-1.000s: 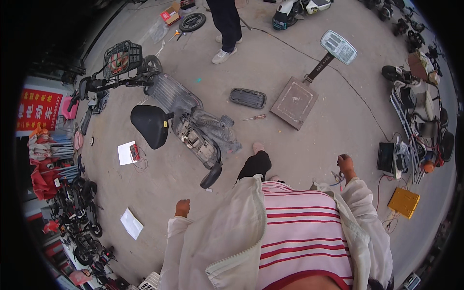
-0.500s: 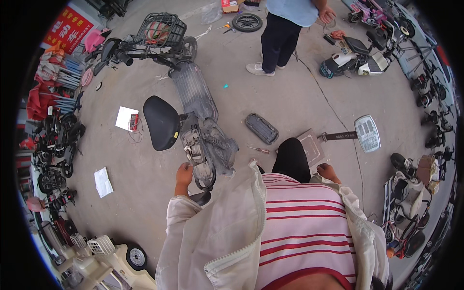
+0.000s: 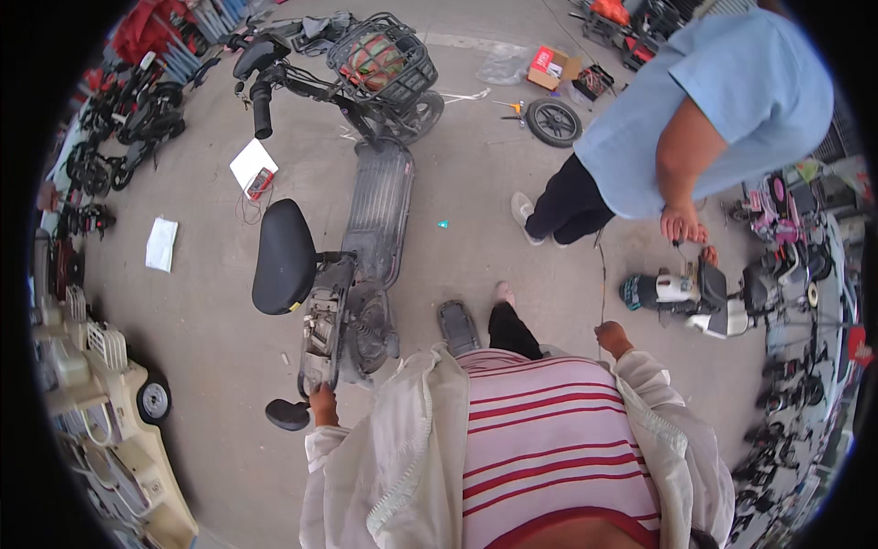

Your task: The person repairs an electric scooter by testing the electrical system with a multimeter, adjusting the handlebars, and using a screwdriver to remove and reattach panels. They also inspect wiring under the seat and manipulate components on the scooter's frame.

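Observation:
An electric scooter [image 3: 380,197] stands in front of me to the left. It has a black seat [image 3: 282,259], a ribbed grey footboard and a front basket [image 3: 382,62] holding a round striped thing. Under and behind the seat its rear body [image 3: 322,334] is uncovered, with inner parts showing. My left hand [image 3: 323,403] is closed around the rear end of the scooter's frame, next to a black oval part [image 3: 287,414]. Out to my right, my right hand [image 3: 613,339] hangs with curled fingers, and I see nothing in it. A dark oblong cover [image 3: 458,327] lies on the floor by my foot.
A person in a blue shirt [image 3: 704,110] leans over a white scooter [image 3: 681,290] at the right. A loose wheel [image 3: 554,122], an open box [image 3: 551,67], a red meter [image 3: 260,184] and white sheets lie around. A beige vehicle [image 3: 119,412] stands at the left.
My view has moved forward, and one foot is stepped out ahead. My left hand stays at the scooter's rear. The blue-shirted person now leans toward the white scooter with arms lowered.

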### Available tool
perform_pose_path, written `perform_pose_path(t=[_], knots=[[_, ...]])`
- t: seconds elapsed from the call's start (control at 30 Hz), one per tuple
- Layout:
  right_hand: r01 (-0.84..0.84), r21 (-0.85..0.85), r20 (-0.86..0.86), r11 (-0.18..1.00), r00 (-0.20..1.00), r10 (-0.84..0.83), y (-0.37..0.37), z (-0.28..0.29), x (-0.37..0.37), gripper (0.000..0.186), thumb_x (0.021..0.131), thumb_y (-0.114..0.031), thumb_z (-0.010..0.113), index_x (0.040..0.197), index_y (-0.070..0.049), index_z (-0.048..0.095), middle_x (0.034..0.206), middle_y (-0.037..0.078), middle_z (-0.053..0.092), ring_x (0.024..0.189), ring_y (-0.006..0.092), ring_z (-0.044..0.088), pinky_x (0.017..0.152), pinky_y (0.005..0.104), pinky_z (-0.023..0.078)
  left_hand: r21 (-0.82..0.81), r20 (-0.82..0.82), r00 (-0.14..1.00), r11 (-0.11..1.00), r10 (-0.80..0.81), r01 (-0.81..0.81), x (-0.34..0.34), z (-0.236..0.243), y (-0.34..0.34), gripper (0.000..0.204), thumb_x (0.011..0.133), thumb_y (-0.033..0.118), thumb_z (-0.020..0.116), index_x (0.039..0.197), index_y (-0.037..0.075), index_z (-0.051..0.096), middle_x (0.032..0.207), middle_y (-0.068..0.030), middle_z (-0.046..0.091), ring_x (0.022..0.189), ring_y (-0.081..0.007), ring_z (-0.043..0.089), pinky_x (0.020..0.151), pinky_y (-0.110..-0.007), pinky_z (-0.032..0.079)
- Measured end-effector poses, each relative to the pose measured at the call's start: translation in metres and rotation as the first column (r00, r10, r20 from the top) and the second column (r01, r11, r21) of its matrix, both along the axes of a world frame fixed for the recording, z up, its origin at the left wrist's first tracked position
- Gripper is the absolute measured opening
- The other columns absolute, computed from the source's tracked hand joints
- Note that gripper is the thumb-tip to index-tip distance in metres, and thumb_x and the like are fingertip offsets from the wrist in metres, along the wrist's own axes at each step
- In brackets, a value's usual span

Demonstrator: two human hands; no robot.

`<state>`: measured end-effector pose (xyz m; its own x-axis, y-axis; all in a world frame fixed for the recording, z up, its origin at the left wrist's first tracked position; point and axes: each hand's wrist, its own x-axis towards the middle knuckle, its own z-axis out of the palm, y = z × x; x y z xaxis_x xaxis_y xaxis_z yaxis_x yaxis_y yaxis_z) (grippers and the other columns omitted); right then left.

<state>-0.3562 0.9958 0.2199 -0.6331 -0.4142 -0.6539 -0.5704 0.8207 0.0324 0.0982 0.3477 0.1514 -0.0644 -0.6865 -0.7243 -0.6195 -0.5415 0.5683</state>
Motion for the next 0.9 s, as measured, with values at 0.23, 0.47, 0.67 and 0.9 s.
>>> perform_pose_path(t=[0.23,0.47,0.67,0.9], knots=[[0.231,-0.602,0.091,0.765,0.971,-0.221,-0.227,0.038,-0.219,0.026,0.089,-0.027,0.06,0.096,-0.002,0.067,0.088,0.017,0.07,0.087,0.0329,0.067,0.08,0.0407,0.052,0.156,0.058,0.988,0.979,-0.144,0.133,-0.014,0.033,0.122,0.033,0.089,0.026,0.059,0.11,0.001,0.061,0.083,-0.0059,0.061,0.069,-0.0178,0.058,0.06,-0.032,0.047],[-0.086,-0.487,0.234,0.869,0.946,0.225,-0.372,-0.001,-0.253,0.028,0.087,-0.026,0.063,0.1,-0.002,0.067,0.097,0.02,0.069,0.095,0.0369,0.065,0.084,0.0423,0.051,-0.022,-0.025,0.986,0.986,0.164,-0.165,-0.14,0.052,0.165,0.038,0.093,0.024,0.06,0.12,-0.003,0.061,0.099,-0.0106,0.069,0.08,-0.0155,0.063,0.074,-0.029,0.051],[-0.376,-0.439,0.41,0.816,0.724,0.554,-0.479,-0.012,-0.244,0.031,0.089,-0.028,0.062,0.104,-0.002,0.066,0.095,0.018,0.07,0.09,0.032,0.067,0.082,0.039,0.052,0.019,0.097,0.958,0.962,0.27,-0.273,-0.169,-0.002,0.214,0.04,0.092,0.026,0.059,0.121,-0.001,0.061,0.107,-0.0188,0.07,0.096,-0.0257,0.068,0.085,-0.033,0.051],[-0.629,-0.341,0.354,0.699,0.602,0.715,-0.604,-0.115,-0.288,0.028,0.085,-0.027,0.063,0.099,-0.003,0.067,0.097,0.02,0.069,0.095,0.0368,0.065,0.085,0.0422,0.05,0.064,0.24,0.817,0.832,0.524,-0.551,-0.181,-0.019,0.297,0.04,0.089,0.029,0.06,0.117,0.001,0.064,0.105,-0.0207,0.07,0.1,-0.0307,0.067,0.089,-0.037,0.05]])
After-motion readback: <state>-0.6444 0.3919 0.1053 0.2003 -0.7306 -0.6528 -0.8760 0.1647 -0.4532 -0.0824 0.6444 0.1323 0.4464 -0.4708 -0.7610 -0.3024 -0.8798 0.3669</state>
